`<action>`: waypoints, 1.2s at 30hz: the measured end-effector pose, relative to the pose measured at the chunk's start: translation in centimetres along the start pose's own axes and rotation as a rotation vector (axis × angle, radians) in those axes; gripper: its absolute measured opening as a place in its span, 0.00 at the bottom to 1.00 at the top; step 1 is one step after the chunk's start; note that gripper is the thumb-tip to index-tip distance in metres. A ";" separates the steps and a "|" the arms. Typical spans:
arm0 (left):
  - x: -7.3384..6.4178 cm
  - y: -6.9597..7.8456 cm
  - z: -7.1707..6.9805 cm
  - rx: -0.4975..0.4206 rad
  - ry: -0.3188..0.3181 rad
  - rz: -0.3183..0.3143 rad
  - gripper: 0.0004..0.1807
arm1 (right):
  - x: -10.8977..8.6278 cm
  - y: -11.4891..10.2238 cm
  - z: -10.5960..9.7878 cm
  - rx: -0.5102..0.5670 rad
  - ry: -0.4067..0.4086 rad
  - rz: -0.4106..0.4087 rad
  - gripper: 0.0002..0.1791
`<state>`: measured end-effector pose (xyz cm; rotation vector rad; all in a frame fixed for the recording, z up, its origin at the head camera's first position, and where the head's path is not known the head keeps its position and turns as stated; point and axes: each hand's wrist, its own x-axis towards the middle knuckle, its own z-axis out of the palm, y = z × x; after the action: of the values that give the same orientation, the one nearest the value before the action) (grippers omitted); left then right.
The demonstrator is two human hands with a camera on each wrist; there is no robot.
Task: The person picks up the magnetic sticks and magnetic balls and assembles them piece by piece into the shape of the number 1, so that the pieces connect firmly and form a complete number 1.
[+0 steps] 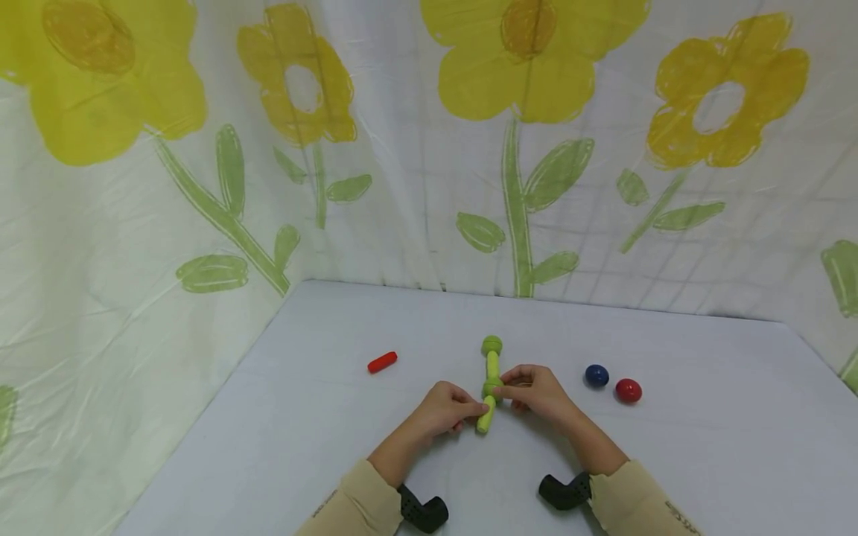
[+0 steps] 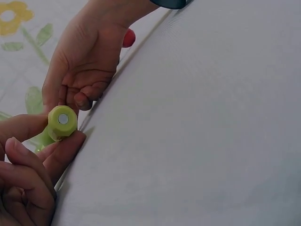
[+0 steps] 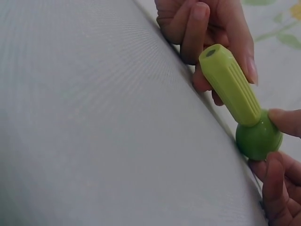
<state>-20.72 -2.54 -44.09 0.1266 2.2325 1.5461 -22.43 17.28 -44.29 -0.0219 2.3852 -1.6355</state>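
A chain of green magnetic pieces lies in front of me: a far ball [image 1: 492, 343], a rod [image 1: 492, 363], a middle ball [image 3: 257, 137] and a near rod [image 3: 231, 87]. Between thumb and finger, my left hand [image 1: 441, 409] pinches the near rod, whose end in the left wrist view shows a round silvery spot. My right hand [image 1: 539, 392] grips the middle ball from the right, covering part of it. Ball and near rod touch each other. The far ball and far rod are largely hidden in the wrist views.
A red rod [image 1: 382, 362] lies to the left on the white table [image 1: 322, 461]. Toward the right sit a blue ball [image 1: 596, 376] and a red ball [image 1: 628, 391]. Behind the table hangs a flowered curtain [image 1: 395, 186]. Black wrist mounts [image 1: 563, 491] stick out below the sleeves.
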 end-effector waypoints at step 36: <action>0.1 0.2 1.6 -0.031 0.004 0.067 0.10 | -0.1 0.0 0.3 -0.002 0.037 -0.030 0.20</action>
<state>-20.17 -1.02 -44.38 0.1917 2.2271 1.6168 -22.29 17.06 -44.39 -0.0280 2.4248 -1.6613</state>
